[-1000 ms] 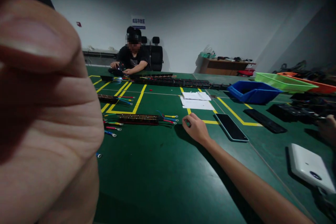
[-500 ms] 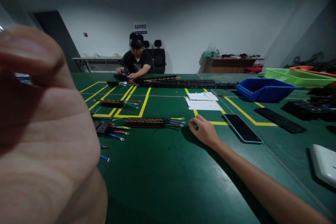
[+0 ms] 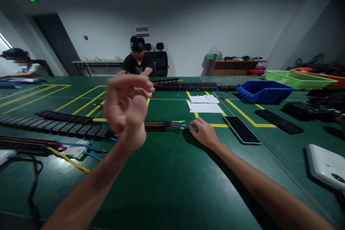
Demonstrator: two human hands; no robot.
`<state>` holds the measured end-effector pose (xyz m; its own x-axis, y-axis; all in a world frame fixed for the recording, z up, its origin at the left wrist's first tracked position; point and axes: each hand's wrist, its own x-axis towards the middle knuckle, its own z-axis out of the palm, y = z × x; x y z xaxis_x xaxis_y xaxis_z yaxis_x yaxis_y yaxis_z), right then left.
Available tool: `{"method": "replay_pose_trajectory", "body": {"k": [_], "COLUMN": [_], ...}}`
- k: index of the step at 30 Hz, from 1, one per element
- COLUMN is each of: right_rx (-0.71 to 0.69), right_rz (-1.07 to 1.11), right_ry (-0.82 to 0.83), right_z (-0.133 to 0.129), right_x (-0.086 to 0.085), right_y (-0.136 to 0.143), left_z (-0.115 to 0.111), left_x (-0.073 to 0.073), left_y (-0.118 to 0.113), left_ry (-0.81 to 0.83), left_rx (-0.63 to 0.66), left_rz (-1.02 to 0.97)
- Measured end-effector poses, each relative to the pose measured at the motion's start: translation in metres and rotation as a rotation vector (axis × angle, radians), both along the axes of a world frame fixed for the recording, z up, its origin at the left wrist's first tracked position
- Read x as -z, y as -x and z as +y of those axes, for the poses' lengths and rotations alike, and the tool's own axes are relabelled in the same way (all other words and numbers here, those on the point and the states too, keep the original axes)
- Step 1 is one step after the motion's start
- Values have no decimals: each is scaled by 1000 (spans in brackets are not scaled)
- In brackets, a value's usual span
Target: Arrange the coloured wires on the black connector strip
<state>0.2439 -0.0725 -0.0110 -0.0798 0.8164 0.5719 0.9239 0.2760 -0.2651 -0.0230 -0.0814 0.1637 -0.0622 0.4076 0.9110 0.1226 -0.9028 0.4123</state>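
Observation:
My left hand [image 3: 126, 112] hangs blurred in the air above the green table mat [image 3: 167, 179], fingers loosely bent, with nothing visible in it. My right hand [image 3: 204, 133] rests on the mat with fingers curled under, beside a yellow floor-style line. Just left of it lies a dark strip with coloured wires ending in ring terminals [image 3: 164, 125]. A dark phone [image 3: 242, 129] lies face up just right of my right hand. Whether the right hand encloses something small is hidden.
Rows of black terminal blocks [image 3: 54, 125] and loose cables lie at the left. White papers [image 3: 203, 102], a blue bin [image 3: 262, 91], a green tray [image 3: 296, 81] and a white device [image 3: 326, 167] sit to the right. One person [image 3: 137, 61] sits opposite, another [image 3: 18, 65] at far left.
My left hand has dropped away from right in front of the camera to mid-air over the table, uncovering the left side. The right hand stays put.

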Motion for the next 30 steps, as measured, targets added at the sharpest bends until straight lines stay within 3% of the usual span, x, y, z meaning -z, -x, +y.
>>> {"method": "replay_pose_trajectory", "body": {"k": [2,4,7,10,13,20,30], "right_rx": [-6,-7,-14,-15,-22,-29,-12], "right_rz": [-8,-12,-24,-41,-57,-94,-149], "right_ry": [7,14,32,35,1,-51,158], "right_z": [0,-1,-2,-3,-4,-8,-15], "right_x": [-1,-3,-7,-10,-9,-10,-12], "right_y": [0,1,2,3,4,8,27], "left_z": [14,32,56,66,63,49,53], "left_x": [24,57,105,134,143,139,145], "left_y": [-9,-13,-10,-4,-3,-9,-8], "left_ry": [-19,23,85,125,113,17,128], "left_rx": [24,-39,-143,-205,-232,-265,-262], "left_rz": [121,354,518,665,767,1060,1045]}}
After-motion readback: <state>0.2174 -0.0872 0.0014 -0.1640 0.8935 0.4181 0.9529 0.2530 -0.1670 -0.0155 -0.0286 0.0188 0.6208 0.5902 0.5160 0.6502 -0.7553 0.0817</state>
